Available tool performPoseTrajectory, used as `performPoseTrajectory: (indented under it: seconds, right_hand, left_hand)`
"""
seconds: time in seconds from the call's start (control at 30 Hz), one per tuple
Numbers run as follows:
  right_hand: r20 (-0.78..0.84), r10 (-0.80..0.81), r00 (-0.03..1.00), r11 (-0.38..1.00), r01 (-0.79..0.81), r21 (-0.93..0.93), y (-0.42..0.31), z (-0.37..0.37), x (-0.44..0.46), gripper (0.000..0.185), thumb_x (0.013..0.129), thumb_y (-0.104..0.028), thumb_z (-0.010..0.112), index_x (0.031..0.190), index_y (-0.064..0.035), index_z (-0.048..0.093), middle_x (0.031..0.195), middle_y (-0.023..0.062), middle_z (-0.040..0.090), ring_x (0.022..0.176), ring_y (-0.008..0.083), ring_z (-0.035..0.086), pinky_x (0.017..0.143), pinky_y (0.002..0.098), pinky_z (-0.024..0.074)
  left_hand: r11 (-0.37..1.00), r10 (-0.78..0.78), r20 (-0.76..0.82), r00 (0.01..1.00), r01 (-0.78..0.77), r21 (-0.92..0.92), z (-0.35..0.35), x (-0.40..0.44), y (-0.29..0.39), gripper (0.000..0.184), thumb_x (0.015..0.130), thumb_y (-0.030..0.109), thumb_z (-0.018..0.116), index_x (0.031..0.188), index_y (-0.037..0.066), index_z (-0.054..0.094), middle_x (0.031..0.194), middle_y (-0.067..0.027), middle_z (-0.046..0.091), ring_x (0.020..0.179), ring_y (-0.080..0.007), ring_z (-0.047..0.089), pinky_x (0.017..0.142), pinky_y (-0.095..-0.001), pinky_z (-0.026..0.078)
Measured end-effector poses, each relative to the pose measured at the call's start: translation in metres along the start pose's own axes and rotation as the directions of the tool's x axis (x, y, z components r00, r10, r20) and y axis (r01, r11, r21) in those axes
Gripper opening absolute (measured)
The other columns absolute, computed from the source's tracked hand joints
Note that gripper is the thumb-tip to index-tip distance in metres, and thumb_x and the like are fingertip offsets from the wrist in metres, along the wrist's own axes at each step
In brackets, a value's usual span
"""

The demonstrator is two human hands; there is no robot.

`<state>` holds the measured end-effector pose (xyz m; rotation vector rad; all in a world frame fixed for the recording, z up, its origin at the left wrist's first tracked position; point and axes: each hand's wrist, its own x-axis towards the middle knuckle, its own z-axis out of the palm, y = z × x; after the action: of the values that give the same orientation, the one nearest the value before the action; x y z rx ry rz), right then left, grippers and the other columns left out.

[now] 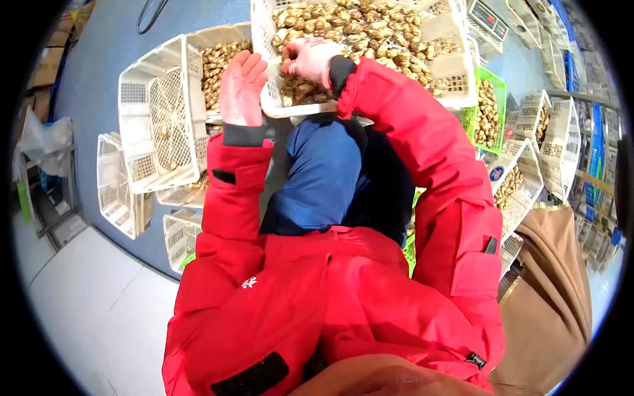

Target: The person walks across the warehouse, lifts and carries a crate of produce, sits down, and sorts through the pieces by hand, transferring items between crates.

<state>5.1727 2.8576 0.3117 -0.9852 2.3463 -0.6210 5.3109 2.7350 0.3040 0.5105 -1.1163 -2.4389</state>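
Observation:
A large white crate (pixel 266 59) full of small brown and yellowish bulb-like pieces (pixel 356 30) stands in front of my knees. My right hand (pixel 312 58) is over its left part, fingers curled down at the pieces; what they hold, if anything, is hidden. Just outside the crate's left wall, my left hand (pixel 243 89) is raised with its fingers stretched out and nothing in it. Behind that hand, a second white crate (pixel 228 33) holds more of the same pieces. Both hands look pinkish, as if in thin gloves.
An empty white crate (pixel 132 119) leans tilted at the left. A green crate (pixel 500 99) and several white crates with more pieces stand at the right. A scale-like device (pixel 487 20) is at the top right. Brown cloth (pixel 551 284) hangs at the lower right.

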Motion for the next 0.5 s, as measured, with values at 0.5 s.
performPoseTrajectory:
  seconds: [0.5]
  right_hand:
    - [-0.291,0.167,0.942,0.033,0.29,0.956,0.055,-0.075,-0.158,0.052,0.085,-0.003,0.054,0.132,0.0059,0.036,0.118,0.0183,0.056,0.102,0.0215,0.058,0.088,0.0268,0.0456]
  left_hand:
    - [0.928,-0.123,0.15,0.981,0.06,0.368,0.061,-0.018,-0.005,0.039,0.095,0.023,0.048,0.12,-0.007,0.049,0.116,-0.0158,0.057,0.103,-0.0217,0.058,0.084,-0.0287,0.049]
